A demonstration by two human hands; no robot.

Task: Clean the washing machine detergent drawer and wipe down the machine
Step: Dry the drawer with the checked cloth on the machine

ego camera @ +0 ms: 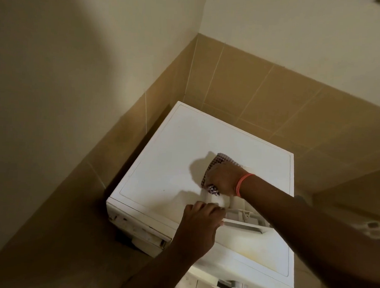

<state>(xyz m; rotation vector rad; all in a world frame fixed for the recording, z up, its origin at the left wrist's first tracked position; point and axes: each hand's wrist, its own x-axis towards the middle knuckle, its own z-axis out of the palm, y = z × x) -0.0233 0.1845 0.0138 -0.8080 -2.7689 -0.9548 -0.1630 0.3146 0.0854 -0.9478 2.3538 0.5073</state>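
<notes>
Cloth and drawer both in hand on machine top
Right hand [223,178] grips checked cloth [219,159] on washing machine [162,164]; left hand [200,218] apparently holds detergent drawer [244,220], just right of its fingers

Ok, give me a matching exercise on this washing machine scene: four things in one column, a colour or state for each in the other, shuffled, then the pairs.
Things:
1. cloth
2. wristband
3. detergent drawer
4. wall tiles

Colour or state:
A. tan, with pale grout lines
B. lying on top of the washing machine, gripped by the left hand
C. checked pattern, held under the right hand
D. orange-pink

Pairs: 1-C, 2-D, 3-B, 4-A
</notes>
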